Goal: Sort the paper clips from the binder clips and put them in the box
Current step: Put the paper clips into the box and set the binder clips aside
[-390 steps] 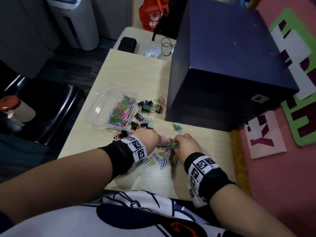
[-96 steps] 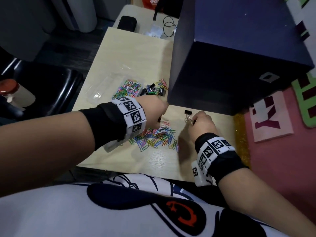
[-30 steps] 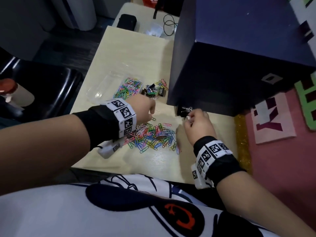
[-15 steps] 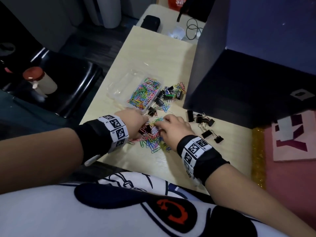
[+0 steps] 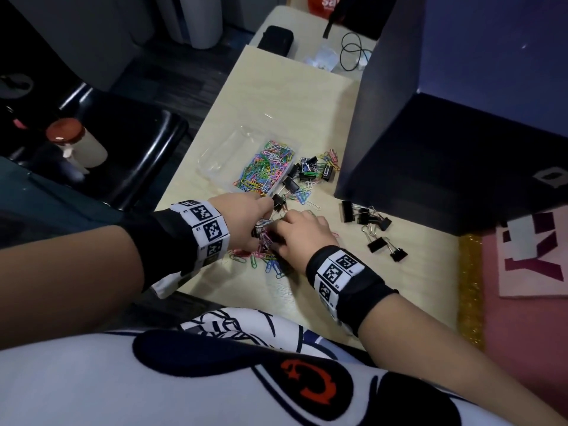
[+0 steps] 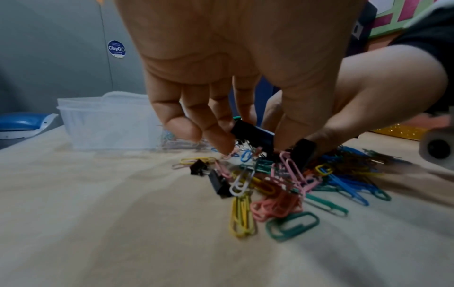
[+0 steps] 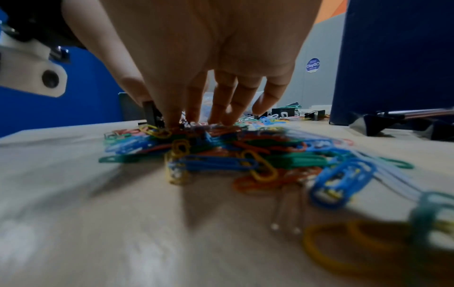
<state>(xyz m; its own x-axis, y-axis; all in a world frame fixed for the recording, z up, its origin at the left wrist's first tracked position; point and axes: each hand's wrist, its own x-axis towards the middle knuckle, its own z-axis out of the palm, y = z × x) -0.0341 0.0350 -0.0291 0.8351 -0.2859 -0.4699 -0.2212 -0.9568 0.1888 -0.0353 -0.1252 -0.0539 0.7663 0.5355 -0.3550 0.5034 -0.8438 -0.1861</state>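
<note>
Loose coloured paper clips [image 5: 267,261] lie in a pile near the table's front edge, with black binder clips mixed in. Both hands dig into this pile. In the left wrist view my left hand [image 6: 250,139] pinches a black binder clip [image 6: 253,134] between fingers and thumb. My right hand [image 7: 159,118] has its fingertips down on the pile [image 7: 245,153], and its thumb and forefinger pinch another black binder clip [image 7: 150,113]. The clear plastic box [image 5: 224,149] behind the pile holds many paper clips [image 5: 264,170].
A large dark blue box [image 5: 445,142] stands at the right of the table [image 5: 276,96]. Sorted binder clips [image 5: 373,229] lie in front of it, and a mixed heap [image 5: 310,172] sits beside the clear box. A black chair [image 5: 116,149] is on the left.
A second ago my right hand was at the binder clips by the blue box; it has come back left into the pile. My left hand has stayed at the pile.
</note>
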